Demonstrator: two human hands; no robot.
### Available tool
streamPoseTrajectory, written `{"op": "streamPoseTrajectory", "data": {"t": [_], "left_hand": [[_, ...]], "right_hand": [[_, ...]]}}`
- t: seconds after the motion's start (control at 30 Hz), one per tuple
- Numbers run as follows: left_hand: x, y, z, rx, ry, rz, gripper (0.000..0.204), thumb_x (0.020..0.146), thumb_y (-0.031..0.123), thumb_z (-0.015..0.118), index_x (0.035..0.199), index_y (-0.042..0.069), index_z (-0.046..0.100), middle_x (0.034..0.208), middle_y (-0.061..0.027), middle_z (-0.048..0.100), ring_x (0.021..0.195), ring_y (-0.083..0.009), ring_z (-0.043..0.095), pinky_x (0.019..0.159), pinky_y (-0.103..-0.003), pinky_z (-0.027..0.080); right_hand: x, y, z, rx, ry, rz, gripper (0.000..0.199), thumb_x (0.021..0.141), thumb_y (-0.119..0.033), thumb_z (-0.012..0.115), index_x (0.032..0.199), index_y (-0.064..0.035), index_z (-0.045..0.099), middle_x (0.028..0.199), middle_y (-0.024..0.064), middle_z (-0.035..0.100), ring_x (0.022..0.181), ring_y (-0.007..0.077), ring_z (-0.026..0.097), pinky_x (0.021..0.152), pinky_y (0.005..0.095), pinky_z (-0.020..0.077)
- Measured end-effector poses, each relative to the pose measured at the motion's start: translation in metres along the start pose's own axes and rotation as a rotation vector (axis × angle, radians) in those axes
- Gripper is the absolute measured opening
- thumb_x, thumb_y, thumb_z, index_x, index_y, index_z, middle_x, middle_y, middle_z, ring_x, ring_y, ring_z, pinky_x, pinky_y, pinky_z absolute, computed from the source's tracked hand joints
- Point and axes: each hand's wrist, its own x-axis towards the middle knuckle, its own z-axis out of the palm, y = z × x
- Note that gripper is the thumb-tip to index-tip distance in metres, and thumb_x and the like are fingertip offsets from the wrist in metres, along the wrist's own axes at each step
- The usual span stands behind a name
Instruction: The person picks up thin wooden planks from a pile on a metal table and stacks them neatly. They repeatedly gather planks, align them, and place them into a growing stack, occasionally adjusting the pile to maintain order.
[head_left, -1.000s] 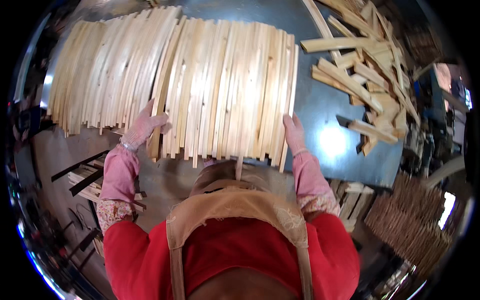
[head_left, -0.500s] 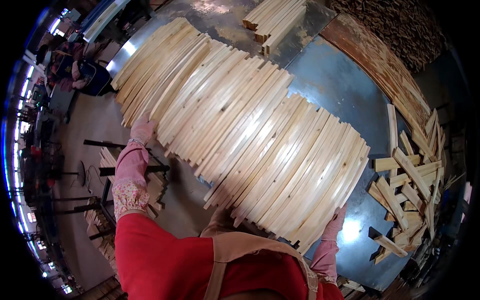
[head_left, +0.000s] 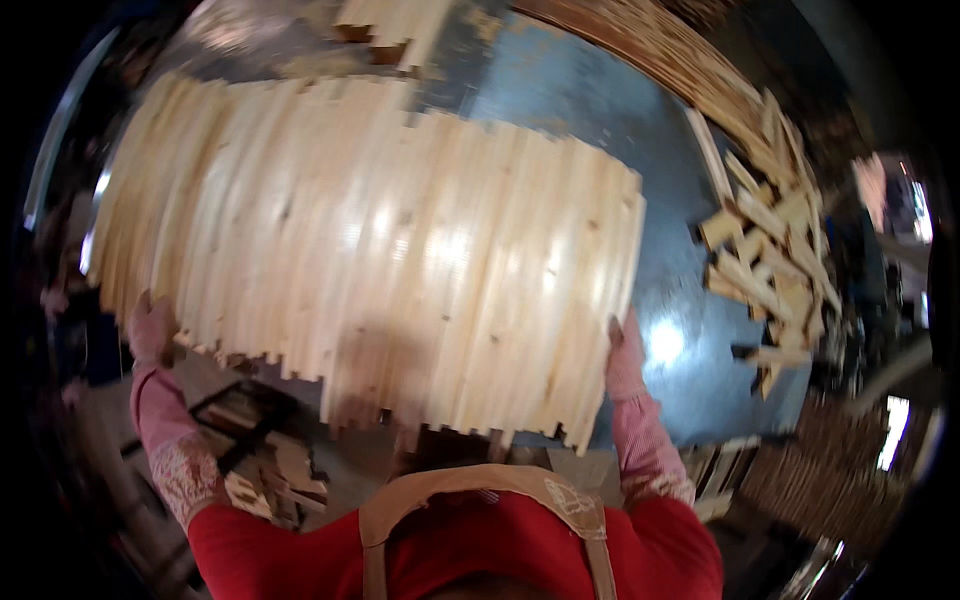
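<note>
Slats of pale, knotty wood, lying side by side as one broad sheet of pale wooden slats, are filling the middle of the view, spread over the dull blue-grey metal table with their ragged near ends hanging past its front edge. Pressing against the sheet's two outer edges are both hands. The left hand, in a pink glove, is cupping the sheet's near left corner, its grip curled partly round the outermost slats with the fingers lying on the wood. The right hand, gloved the same, is lying flat and open against the right edge near the lower corner, touching the last slat and closing on nothing. Pink patterned sleeves are running back to a red top and a tan apron strap.

Farther out, a loose heap of short pale wooden offcuts is lying criss-crossed on the table's right side, well apart from the sheet. A second small stack of pale slats is sitting at the far edge. No labels or signs are readable.
</note>
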Motion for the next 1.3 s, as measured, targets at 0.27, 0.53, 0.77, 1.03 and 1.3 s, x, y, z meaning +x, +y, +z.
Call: {"op": "streamPoseTrajectory", "data": {"t": [0.27,0.53,0.77,1.03,1.3], "left_hand": [[0.105,-0.01,-0.041,0.661,0.593,0.084,0.073,0.098,0.052,0.065,0.151,0.002,0.056,0.142,-0.0285,0.065,0.131,-0.0464,0.062,0.106,-0.05,0.051],[-0.024,0.138,0.049,0.388,0.34,0.463,0.075,0.098,0.043,0.072,0.16,0.011,0.046,0.15,-0.0253,0.06,0.134,-0.0431,0.059,0.113,-0.047,0.048],[-0.36,0.246,0.242,0.0,-0.297,0.943,0.087,0.08,0.04,0.087,0.151,0.002,0.052,0.146,-0.0247,0.058,0.14,-0.0452,0.052,0.121,-0.056,0.039],[-0.427,0.255,0.302,0.147,-0.002,0.795,0.096,0.077,0.046,0.088,0.154,0.005,0.045,0.159,-0.0187,0.045,0.15,-0.0409,0.039,0.129,-0.06,0.025],[-0.434,0.292,0.28,-0.036,-0.037,0.551,0.045,0.083,0.023,0.083,0.124,0.01,0.068,0.132,-0.0037,0.067,0.115,-0.0325,0.067,0.098,-0.053,0.052]], "right_hand": [[-0.013,0.009,0.138,0.314,0.094,0.088,0.087,0.103,-0.044,0.068,0.166,0.0021,0.032,0.156,0.0154,0.05,0.142,0.0244,0.049,0.122,0.0371,0.0381],[0.002,0.017,0.178,-0.408,0.062,-0.033,0.09,0.098,-0.051,0.067,0.161,0.0064,0.039,0.15,0.0335,0.051,0.14,0.0463,0.051,0.121,0.0478,0.0384],[0.133,-0.065,0.158,-0.943,0.024,-0.606,0.082,0.086,-0.05,0.078,0.146,0.001,0.054,0.141,0.0312,0.06,0.127,0.0491,0.057,0.111,0.0517,0.0459],[0.287,-0.125,0.174,-1.175,-0.479,-0.387,0.062,0.09,-0.061,0.065,0.131,-0.0146,0.073,0.119,0.0157,0.078,0.113,0.0352,0.072,0.1,0.0454,0.0541],[0.212,-0.153,0.178,-0.628,-0.263,-0.488,0.068,0.093,-0.042,0.079,0.146,-0.0046,0.058,0.126,0.0154,0.075,0.117,0.0254,0.069,0.099,0.0366,0.0536]]}}
